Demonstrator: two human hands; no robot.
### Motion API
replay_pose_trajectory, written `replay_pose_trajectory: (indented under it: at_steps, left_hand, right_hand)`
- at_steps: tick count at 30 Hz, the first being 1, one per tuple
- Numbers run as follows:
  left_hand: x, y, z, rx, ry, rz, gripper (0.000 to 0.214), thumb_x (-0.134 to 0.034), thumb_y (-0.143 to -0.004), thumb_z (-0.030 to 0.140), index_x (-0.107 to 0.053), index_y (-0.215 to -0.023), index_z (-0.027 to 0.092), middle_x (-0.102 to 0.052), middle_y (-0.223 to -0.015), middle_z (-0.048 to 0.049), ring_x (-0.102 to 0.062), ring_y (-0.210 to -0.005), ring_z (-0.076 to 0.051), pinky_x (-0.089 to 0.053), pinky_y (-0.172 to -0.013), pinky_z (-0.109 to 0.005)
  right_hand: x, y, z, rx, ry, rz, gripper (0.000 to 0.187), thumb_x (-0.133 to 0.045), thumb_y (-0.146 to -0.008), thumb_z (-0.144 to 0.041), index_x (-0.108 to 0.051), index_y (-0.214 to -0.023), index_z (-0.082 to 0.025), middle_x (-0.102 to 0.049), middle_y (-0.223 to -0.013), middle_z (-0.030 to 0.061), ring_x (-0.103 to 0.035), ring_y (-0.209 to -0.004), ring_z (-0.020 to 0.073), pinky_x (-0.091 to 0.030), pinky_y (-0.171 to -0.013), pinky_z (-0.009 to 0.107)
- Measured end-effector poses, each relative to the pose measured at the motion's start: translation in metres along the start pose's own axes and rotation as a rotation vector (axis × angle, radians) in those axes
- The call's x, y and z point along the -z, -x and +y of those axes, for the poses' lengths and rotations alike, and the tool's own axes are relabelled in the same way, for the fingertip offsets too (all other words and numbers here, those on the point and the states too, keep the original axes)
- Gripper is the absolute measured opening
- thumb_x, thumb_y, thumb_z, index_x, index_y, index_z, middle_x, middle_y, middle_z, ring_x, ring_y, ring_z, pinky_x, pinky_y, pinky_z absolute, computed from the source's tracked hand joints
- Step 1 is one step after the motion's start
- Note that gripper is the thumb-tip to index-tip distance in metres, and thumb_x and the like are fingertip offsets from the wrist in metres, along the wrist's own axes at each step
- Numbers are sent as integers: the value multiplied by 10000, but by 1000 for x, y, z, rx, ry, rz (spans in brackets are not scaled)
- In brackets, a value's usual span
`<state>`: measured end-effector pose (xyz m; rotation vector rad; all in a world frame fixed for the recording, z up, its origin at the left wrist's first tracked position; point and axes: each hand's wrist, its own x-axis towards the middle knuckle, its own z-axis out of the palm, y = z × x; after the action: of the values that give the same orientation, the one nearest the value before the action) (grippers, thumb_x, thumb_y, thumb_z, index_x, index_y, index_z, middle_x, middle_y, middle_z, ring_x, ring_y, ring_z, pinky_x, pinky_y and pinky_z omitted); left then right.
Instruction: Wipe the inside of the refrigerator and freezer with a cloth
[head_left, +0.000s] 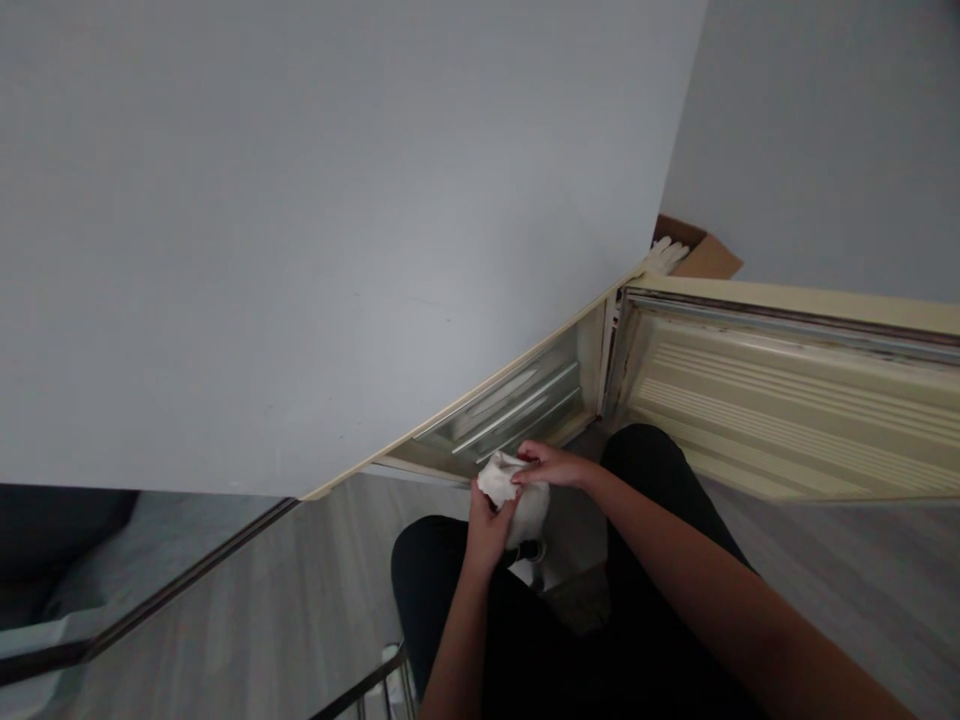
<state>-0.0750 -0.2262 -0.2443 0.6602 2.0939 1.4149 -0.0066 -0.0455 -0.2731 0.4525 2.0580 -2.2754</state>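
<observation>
Between my knees, in front of an open refrigerator, I hold a crumpled white cloth (499,480). My left hand (491,522) grips it from below, thumb and fingers closed on its edge. From the right, my right hand (553,466) pinches its upper edge with bent fingers. Part of the white material hangs below my hands, between my legs. Just beyond the cloth are the refrigerator's clear shelves or drawer fronts (517,405).
The open refrigerator door (787,400) stands at right, its ribbed cream inner side facing me. A cardboard box (709,258) with white gloves (666,255) sits behind the hinge. The pale refrigerator top (337,230) fills the upper left. A metal chair frame (367,690) stands beside my left leg.
</observation>
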Motion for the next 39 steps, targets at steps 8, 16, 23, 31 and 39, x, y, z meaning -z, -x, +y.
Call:
replay_pose_trajectory:
  at_steps: [8,16,23,31,39]
  left_hand:
    - [4,-23,8,28,-90,122,433,-642,-809,590,-588,-917,174,-680,-832,-51,-643,-791,-206,-503,-745,-320]
    - [-3,-21,0,40,-59,26,513,-529,-841,546,-621,-1189,180,-695,-1196,-89,-626,-1127,-245,-484,-953,-327]
    - [-4,-13,-16,116,-54,25,634,-537,-858,429,-475,-1429,161,-582,-1420,-101,-503,-1340,-252,-398,-1106,-352]
    - [-9,-10,-28,71,-49,-71,663,-588,-834,342,-463,-1473,217,-495,-1530,-65,-403,-1451,-253,-278,-1214,-390]
    - [-14,-19,-42,97,-57,-30,613,-654,-813,390,-566,-1383,180,-554,-1469,-126,-457,-1412,-305,-293,-1213,-463]
  right_hand:
    - [-10,1,5,361,307,52,853,-832,-705,-312,-411,-1436,-188,-465,-1431,144,-528,-1234,234,-438,-1044,353]
    - [-11,0,-1,333,654,171,267,-439,-1012,-317,-637,-914,-166,-627,-1032,90,-601,-964,187,-473,-902,311]
    - [-11,1,-1,359,563,226,362,-585,-922,-254,-587,-1280,-198,-637,-1238,95,-599,-1124,207,-460,-989,327]
    - [-11,-1,2,467,608,243,135,-561,-938,-238,-678,-915,-175,-609,-967,55,-593,-916,167,-482,-842,287]
    - [-8,-8,8,335,457,234,131,-541,-935,-224,-645,-877,-170,-637,-900,35,-588,-825,143,-454,-778,266]
